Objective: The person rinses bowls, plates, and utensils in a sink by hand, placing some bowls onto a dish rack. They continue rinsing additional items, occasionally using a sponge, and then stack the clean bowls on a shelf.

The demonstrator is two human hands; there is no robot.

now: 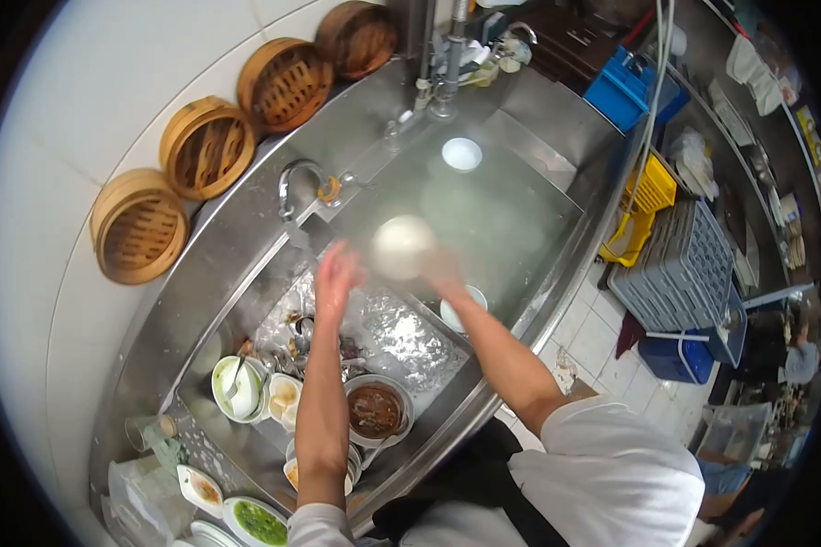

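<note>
My right hand (442, 271) grips the edge of a round white bowl (403, 246), blurred by motion, above the divider between two sink basins. To its left, apart from the bowl, my left hand (337, 272) is raised with its fingers loosely apart and holds nothing. Cloudy water fills the far basin (538, 214). One white bowl (462, 154) sits in that water, and another white bowl (471, 305) is partly behind my right forearm. In the near basin are spoons (303, 335), a bowl of brown liquid (375, 408) and a white bowl with a spoon (239, 387).
Bamboo steamers (142, 228) lean along the wall at the left. A curved faucet (296, 182) stands on the sink's back ledge. Dishes with leftover food, including a green one (257, 521), stand at lower left. Grey racks (675, 269) and a yellow basket (649, 187) are at right.
</note>
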